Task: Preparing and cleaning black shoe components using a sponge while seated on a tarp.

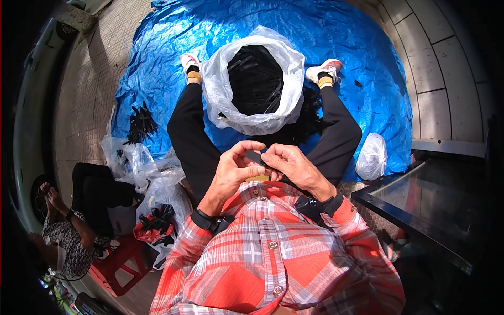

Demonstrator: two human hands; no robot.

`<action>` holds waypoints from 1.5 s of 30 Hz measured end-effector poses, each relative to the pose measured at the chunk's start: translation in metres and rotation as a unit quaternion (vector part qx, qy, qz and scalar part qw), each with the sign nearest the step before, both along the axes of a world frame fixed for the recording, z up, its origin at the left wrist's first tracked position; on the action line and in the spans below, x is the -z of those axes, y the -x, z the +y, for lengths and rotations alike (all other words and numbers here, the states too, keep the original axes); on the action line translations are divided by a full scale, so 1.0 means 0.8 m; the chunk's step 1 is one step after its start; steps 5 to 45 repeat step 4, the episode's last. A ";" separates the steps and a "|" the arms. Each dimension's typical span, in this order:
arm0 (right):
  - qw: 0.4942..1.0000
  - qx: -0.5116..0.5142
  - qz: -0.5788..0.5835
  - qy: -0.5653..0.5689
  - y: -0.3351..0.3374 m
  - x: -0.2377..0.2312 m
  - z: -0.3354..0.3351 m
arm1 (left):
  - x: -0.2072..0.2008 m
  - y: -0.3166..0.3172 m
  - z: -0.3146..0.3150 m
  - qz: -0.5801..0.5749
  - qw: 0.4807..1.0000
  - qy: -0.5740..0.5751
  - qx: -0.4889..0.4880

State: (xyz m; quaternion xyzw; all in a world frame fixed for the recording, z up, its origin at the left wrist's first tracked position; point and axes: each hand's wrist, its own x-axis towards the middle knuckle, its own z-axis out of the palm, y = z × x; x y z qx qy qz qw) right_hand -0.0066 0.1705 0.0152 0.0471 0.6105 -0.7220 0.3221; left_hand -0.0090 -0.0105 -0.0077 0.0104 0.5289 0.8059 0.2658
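Note:
A small flat black strip is held up in front of my shirt, its rounded end showing between my hands. My left hand curls its fingers round one side, with the thumb stretched across below. From the other side my right hand pinches the strip between thumb and fingers. Just beyond my hands, between my legs, stands a clear plastic bag with its rim rolled open. Many black strips fill it. More dark pieces lie against its right side, partly hidden by my leg.
A blue tarp lies beneath. On its left is a small black pile; on its right, a tied white bag. Crumpled plastic bags, a red stool and a seated person are left. A dark glossy panel stands right.

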 end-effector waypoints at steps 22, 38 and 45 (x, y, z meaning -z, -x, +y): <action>0.974 0.022 0.123 -0.186 -0.005 0.027 -0.006 | 0.004 0.002 -0.001 -0.065 0.996 0.055 0.036; 0.974 0.022 0.123 -0.186 -0.005 0.027 -0.006 | 0.004 0.002 -0.001 -0.065 0.996 0.055 0.036; 0.974 0.022 0.123 -0.186 -0.005 0.027 -0.006 | 0.004 0.002 -0.001 -0.065 0.996 0.055 0.036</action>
